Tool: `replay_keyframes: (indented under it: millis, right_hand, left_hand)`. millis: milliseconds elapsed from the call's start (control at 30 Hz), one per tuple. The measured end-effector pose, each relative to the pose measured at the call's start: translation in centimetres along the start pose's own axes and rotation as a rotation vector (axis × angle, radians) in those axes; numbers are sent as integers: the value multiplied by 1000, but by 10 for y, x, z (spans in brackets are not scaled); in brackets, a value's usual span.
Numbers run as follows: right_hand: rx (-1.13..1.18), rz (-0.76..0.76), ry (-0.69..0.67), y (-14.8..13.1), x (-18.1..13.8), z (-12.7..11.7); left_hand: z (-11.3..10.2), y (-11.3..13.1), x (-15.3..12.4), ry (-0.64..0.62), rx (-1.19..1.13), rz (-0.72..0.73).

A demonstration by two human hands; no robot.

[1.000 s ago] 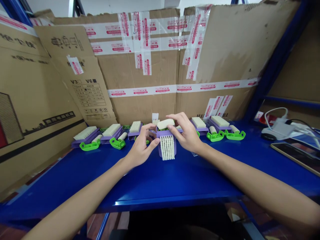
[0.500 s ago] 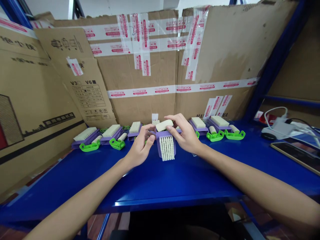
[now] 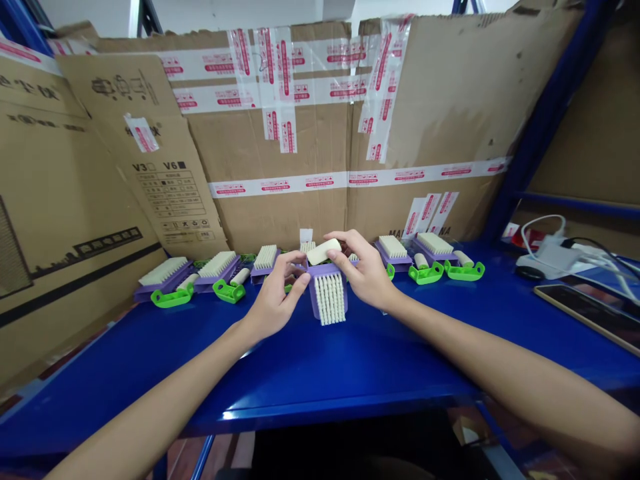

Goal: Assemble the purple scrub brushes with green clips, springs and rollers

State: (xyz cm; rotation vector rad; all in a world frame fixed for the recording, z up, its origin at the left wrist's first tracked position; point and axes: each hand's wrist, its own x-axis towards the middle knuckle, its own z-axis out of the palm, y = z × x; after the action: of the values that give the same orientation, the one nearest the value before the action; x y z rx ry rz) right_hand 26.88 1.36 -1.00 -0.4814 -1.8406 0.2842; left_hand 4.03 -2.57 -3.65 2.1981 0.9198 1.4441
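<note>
A brush with a purple base and cream bristles (image 3: pixel 330 300) is held up in front of me, its bristle side tilted toward me. My left hand (image 3: pixel 273 293) is closed at its left edge, thumb and bent fingers at the purple base; the exact contact is partly hidden. A short cream roller (image 3: pixel 323 252) lies slantwise over the brush's upper edge. My right hand (image 3: pixel 365 270) pinches the roller's right end between thumb and fingers, with its lower fingers beside the brush.
Along the back of the blue table (image 3: pixel 310 380) sit several purple brushes (image 3: pixel 216 267), with green holders (image 3: pixel 171 297) and cream rollers. Cardboard walls (image 3: pixel 280 213) stand behind and at left. A phone (image 3: pixel 590 310) and a white charger with cables (image 3: pixel 550 263) lie at right.
The roller has tipped, its right end now higher than its left. My left thumb is a little closer to the brush. The whole view has shifted slightly.
</note>
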Motion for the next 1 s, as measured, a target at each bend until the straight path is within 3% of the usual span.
replay_keyframes:
  millis: [600, 1000]
  right_hand:
    - [373, 265, 59, 0, 6, 8]
    - [397, 284, 34, 2, 8, 4]
  left_hand:
    - [0, -6, -1, 32, -9, 18]
    - [1, -6, -1, 37, -25, 16]
